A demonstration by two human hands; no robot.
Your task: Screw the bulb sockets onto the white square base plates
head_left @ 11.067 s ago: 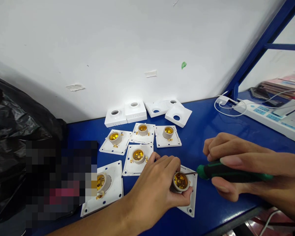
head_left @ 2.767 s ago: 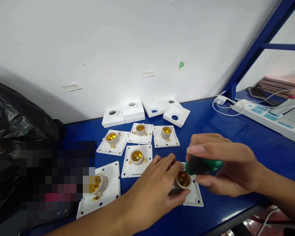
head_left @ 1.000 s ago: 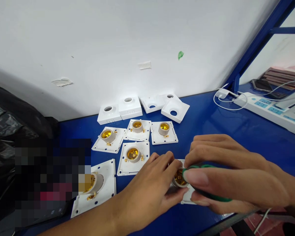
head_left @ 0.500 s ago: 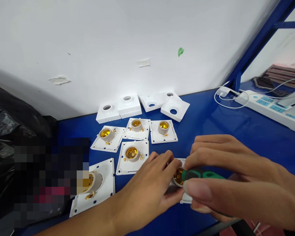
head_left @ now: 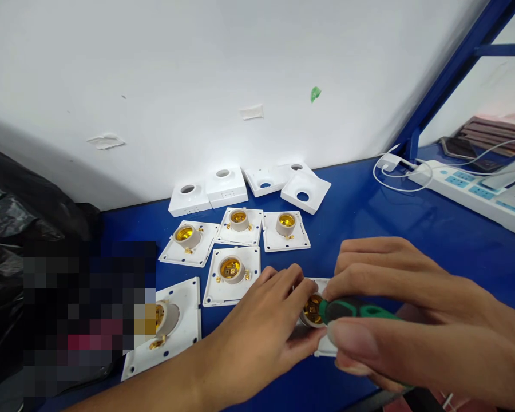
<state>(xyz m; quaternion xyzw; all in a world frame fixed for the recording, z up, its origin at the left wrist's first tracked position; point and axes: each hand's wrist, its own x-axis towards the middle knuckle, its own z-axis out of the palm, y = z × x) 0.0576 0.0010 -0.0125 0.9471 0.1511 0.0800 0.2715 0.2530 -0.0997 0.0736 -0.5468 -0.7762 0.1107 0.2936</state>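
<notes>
My left hand [head_left: 274,317] is closed round a lamp socket [head_left: 312,309] with a brass-coloured inside, on a square white base plate that the hands partly cover. Between the thumb and fingers of my right hand [head_left: 395,320] is a green and black screwdriver [head_left: 356,310]. Its front end is at the socket's mouth; the tip is hidden. Other lamp sockets on white plates lie to the left and beyond: one just left of my hand [head_left: 232,270], one at the near left [head_left: 166,319], and several farther back, such as this plate-mounted socket [head_left: 285,223].
White square covers with round holes [head_left: 227,191] stand along the wall. A power strip [head_left: 476,191] with white cables lies at the right, a phone [head_left: 458,147] behind it. Black plastic bags [head_left: 4,212] bulge at the left. A blue frame post [head_left: 438,86] rises at the right.
The screwdriver and my right hand have shifted slightly right, and more of the socket's inside shows. My left hand keeps its hold.
</notes>
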